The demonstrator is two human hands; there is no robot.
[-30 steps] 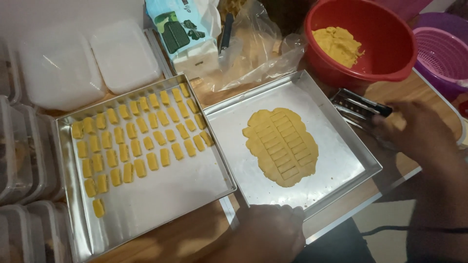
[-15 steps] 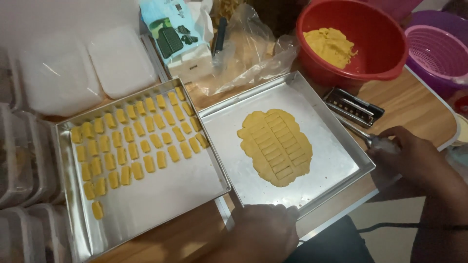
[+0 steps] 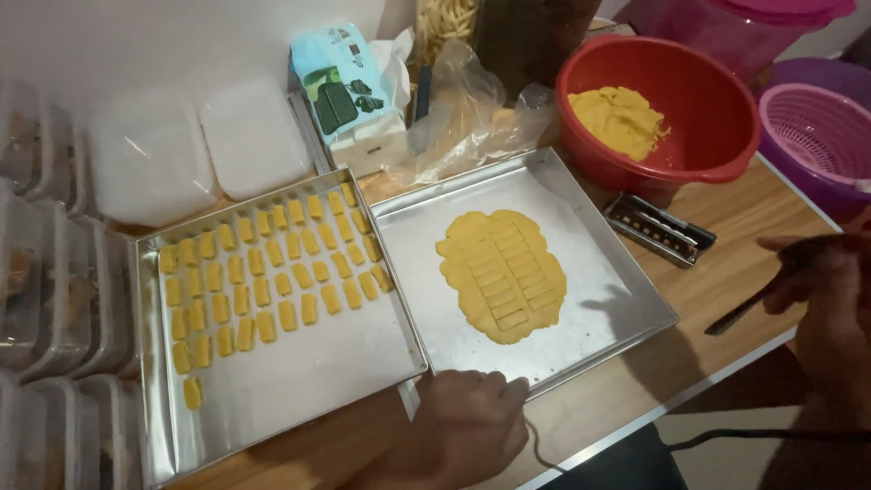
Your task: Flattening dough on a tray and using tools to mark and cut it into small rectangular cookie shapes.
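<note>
My left hand point(image 3: 472, 426) rests on the near rim of the right metal tray point(image 3: 626, 272), fingers curled on its edge. That tray holds a flat sheet of yellow dough point(image 3: 502, 275) scored into small rectangles. My right hand point(image 3: 821, 281) hovers off the tray's right side, closed on a thin dark knife-like tool point(image 3: 739, 313) pointing down-left. The left metal tray point(image 3: 299, 381) carries several rows of cut yellow dough pieces point(image 3: 263, 277). A metal dough cutter point(image 3: 660, 229) lies on the wooden table between the right tray and the red bowl.
A red bowl point(image 3: 717, 100) with more yellow dough stands at the back right, a pink colander point(image 3: 817, 136) beyond it. Clear plastic containers point(image 3: 54, 299) stack along the left. White lids point(image 3: 195, 150), a carton point(image 3: 345, 91) and a plastic bag point(image 3: 472, 118) sit behind the trays.
My right hand left the metal cutter on the table and drew back to the right, now holding the thin tool. My left hand stayed on the tray's near rim.
</note>
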